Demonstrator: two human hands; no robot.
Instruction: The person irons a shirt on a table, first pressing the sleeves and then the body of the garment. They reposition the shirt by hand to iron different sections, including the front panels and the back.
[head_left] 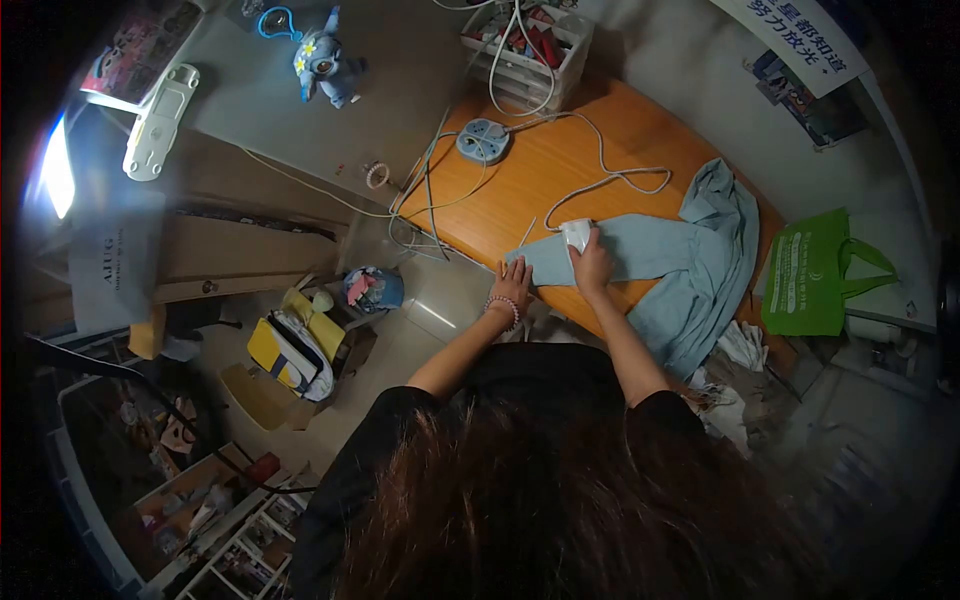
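A: What's nearest the person?

B: The left hand (513, 280), a pink beaded bracelet (508, 303) at its wrist. It lies flat, fingers unclenched, over the narrow end of a pale blue cloth garment's sleeve (550, 262), close to the front edge of the orange wood-look table (540, 180).

A: And the right hand (592, 265)?

B: Grasping a compact white handheld device (577, 232) on that sleeve. The garment (715, 260) spreads away to the right, its body bunched and drooping at the table's front edge.

A: What could go wrong?

B: If the device's face is hot, which I can't tell, sliding it toward the left hand could burn those fingers. Resting too long in one spot might mark the cloth. The drooping part could drag the rest off by its own weight.

A: Farther back?

B: A white cord (628, 173) loops across the table behind the sleeve; a snag there could jerk the device sideways. Beyond is a round, pale blue power strip (483, 141) with several leads crowded about it, so one pull could shift them all. Behind that stands a translucent plastic drawer unit (520, 85).
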